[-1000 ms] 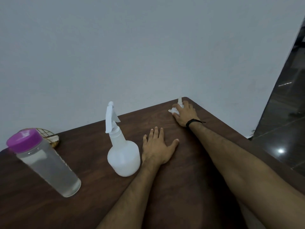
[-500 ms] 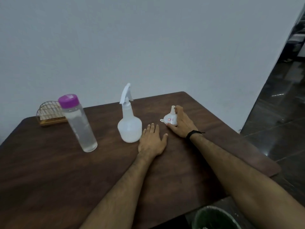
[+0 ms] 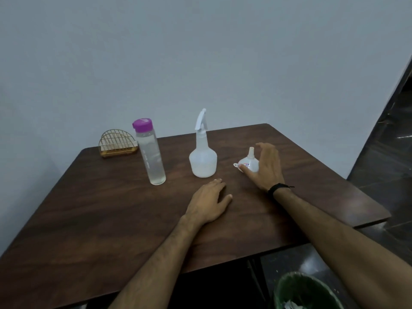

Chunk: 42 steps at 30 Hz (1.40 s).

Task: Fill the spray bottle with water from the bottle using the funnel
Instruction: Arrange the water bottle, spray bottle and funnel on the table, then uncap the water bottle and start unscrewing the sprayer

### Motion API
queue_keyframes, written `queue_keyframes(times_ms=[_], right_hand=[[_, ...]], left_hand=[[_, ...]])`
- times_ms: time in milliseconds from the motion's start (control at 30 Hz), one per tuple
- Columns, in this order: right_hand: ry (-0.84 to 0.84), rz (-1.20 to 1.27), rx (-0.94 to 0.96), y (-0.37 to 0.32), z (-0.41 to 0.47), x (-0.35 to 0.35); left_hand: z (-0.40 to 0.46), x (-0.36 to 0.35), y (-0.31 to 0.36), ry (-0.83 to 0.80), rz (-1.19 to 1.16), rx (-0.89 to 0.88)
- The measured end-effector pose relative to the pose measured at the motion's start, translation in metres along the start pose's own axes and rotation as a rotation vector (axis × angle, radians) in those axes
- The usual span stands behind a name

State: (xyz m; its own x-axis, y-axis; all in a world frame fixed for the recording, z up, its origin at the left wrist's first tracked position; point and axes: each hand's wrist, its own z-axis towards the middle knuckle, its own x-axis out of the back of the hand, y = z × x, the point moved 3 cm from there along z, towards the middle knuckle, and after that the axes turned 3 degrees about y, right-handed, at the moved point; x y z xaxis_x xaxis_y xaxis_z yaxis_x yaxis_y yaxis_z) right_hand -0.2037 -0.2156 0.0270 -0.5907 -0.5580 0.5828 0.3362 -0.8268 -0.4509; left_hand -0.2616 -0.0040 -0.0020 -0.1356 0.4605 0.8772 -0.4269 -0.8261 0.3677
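the right hand point(image 3: 268, 168) sits on the tabletop point(image 3: 111, 215) beside the funnel point(image 3: 249, 162), its fingers spread and loosely arched over it, the thumb reaching under the funnel's wide rim. whether the thumb touches the funnel or only lies next to it cannot be told; the fingers above stand apart from the spout. the funnel stands upside down, wide mouth on the wood, narrow spout pointing up, with a small tab sticking out on its left and a little sticker on its side. a dark band circles the right wrist.

the left hand point(image 3: 208, 202) rests palm down on the tabletop, fingers relaxed and gripping nothing, near the middle of the table and just in front of the spray bottle point(image 3: 202, 157). the spray bottle stands upright with its white trigger head still screwed on, between the funnel and the water bottle point(image 3: 149, 152).

the water bottle, clear with a purple cap on, stands upright to the left, water filling most of it. behind it, at the far left edge, is a gold wire napkin holder point(image 3: 117, 143). below the table's near right corner, a green bin point(image 3: 305, 291) sits on the floor.
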Motion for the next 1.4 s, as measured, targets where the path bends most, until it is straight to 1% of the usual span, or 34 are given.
queue_keyframes(times_ms=[33, 67, 100, 133, 233, 333, 433, 567, 667, 733, 867, 933, 1067, 1133, 1267, 1333, 1400], right_hand=[[0.090, 0.017, 0.041, -0.010, -0.004, 0.003], [0.143, 0.051, 0.073, -0.021, -0.008, 0.003], [0.148, 0.088, 0.110, -0.034, -0.012, 0.000], [0.109, 0.120, 0.159, -0.048, -0.017, -0.006], [-0.100, 0.193, 0.287, -0.093, -0.033, -0.035], [-0.185, 0.287, 0.345, -0.132, -0.043, -0.063], [-0.211, 0.388, 0.279, -0.161, -0.041, -0.092], [-0.277, 0.527, 0.026, -0.183, -0.030, -0.129], [-0.352, 0.664, -0.111, -0.199, -0.023, -0.151], [-0.423, 0.731, -0.155, -0.206, -0.019, -0.162], [-0.569, 0.800, -0.155, -0.206, -0.013, -0.173], [-0.615, 0.809, -0.153, -0.204, -0.013, -0.176], [-0.625, 0.787, -0.124, -0.201, -0.012, -0.179], [-0.635, 0.765, -0.135, -0.200, -0.012, -0.180], [-0.668, 0.757, -0.107, -0.207, -0.010, -0.179], [-0.683, 0.785, -0.133, -0.207, -0.007, -0.181], [-0.677, 0.797, -0.164, -0.205, -0.006, -0.181]], left_hand=[[-0.005, 0.006, -0.005, 0.043, -0.008, 0.000], [-0.009, 0.013, -0.011, 0.094, -0.010, 0.004], [-0.012, 0.020, -0.017, 0.147, -0.010, 0.015], [-0.016, 0.028, -0.024, 0.199, -0.013, 0.034], [-0.025, 0.053, -0.048, 0.389, -0.055, 0.118], [-0.041, 0.077, -0.072, 0.625, -0.116, 0.200], [-0.051, 0.098, -0.091, 0.768, -0.158, 0.271], [-0.039, 0.136, -0.105, 0.895, -0.258, 0.285], [-0.018, 0.170, -0.110, 0.988, -0.301, 0.267], [-0.001, 0.188, -0.113, 0.929, -0.280, 0.257], [0.027, 0.209, -0.120, 0.630, -0.207, 0.199], [0.036, 0.213, -0.125, 0.565, -0.151, 0.175], [0.044, 0.214, -0.131, 0.524, -0.163, 0.213], [0.047, 0.215, -0.131, 0.531, -0.250, 0.229], [0.049, 0.213, -0.129, 0.540, -0.516, 0.220], [0.051, 0.212, -0.127, 0.531, -0.564, 0.185], [0.056, 0.212, -0.125, 0.472, -0.616, 0.148]])
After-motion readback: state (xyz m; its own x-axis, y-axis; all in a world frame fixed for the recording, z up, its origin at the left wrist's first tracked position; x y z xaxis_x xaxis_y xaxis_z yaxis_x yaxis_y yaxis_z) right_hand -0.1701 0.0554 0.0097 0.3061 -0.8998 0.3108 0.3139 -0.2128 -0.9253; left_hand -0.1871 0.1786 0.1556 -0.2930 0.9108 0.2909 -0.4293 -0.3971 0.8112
